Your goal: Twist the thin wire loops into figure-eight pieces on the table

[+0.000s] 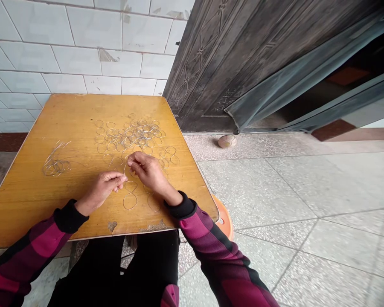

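Note:
A thin piece of wire (125, 169) is held between my two hands above the front half of the table. My left hand (104, 187) pinches its lower end, fingers pressed together. Higher up and to the right, my right hand (149, 170) closes its thumb and fingers on the other end. Just below them a figure-eight wire loop (129, 201) lies on the wood, with another wire loop (154, 201) partly under my right wrist. Beyond my hands spreads a pile of bent wire loops (141, 133). To the left sits a bundle of loose wires (56, 166).
The yellow wooden table (73, 115) has chipped patches at its front edge and stands by a white tiled wall (92, 32). An orange stool (224, 217) shows beyond its right corner. A rounded stone (227, 141) lies on the floor by the dark door (217, 64) and hanging curtain (275, 91).

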`<state>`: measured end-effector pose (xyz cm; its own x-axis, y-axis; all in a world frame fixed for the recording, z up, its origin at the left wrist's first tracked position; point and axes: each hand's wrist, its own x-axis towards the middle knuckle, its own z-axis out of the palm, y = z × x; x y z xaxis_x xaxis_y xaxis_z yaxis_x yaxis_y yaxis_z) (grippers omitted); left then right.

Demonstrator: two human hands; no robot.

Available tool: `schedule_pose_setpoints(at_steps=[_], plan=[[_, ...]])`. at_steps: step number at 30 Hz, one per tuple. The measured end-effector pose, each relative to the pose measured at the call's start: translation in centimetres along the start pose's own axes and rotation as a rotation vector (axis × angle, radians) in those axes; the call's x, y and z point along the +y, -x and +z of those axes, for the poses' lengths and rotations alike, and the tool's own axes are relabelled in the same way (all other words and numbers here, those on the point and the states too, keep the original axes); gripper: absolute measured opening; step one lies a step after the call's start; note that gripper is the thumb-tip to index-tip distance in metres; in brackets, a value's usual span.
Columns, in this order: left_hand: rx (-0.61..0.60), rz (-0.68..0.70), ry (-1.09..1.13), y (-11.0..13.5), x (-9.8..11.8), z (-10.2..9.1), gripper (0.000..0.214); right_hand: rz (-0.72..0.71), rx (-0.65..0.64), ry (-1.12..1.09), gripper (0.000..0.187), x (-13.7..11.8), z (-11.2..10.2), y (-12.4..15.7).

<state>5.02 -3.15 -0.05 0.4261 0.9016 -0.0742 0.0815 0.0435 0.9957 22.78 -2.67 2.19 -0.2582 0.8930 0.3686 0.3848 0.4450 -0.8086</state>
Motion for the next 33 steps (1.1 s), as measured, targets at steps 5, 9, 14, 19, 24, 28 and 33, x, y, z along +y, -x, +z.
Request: schedule_pose_setpoints(at_steps=[5, 9, 14, 19, 24, 28, 33], plan=[[0.003, -0.006, -0.016, 0.0, 0.1, 0.1, 0.031, -0.014, -0.008, 0.088, 0.017, -0.1, -0.2, 0.0], [0.003, -0.018, 0.011, -0.1, -0.3, 0.0, 0.030, -0.079, 0.004, 0.145, 0.017, -0.2, -0.3, 0.0], [0.081, -0.004, 0.070, -0.2, -0.6, -0.2, 0.022, 0.090, -0.001, -0.046, 0.010, 0.1, -0.1, 0.1], [0.191, 0.026, 0.112, -0.1, -0.3, -0.1, 0.020, 0.342, -0.041, -0.444, 0.027, 0.8, 0.6, -0.1], [0.276, 0.053, 0.146, -0.1, -0.3, 0.0, 0.019, 0.389, -0.046, -0.584, 0.035, 1.1, 1.1, -0.2], [0.299, 0.071, 0.181, -0.2, -0.5, -0.2, 0.015, 0.396, -0.038, -0.623, 0.037, 1.1, 1.6, -0.1], [0.322, 0.071, 0.221, -0.2, -0.2, -0.2, 0.012, 0.378, -0.027, -0.595, 0.039, 1.2, 1.9, 0.3]])
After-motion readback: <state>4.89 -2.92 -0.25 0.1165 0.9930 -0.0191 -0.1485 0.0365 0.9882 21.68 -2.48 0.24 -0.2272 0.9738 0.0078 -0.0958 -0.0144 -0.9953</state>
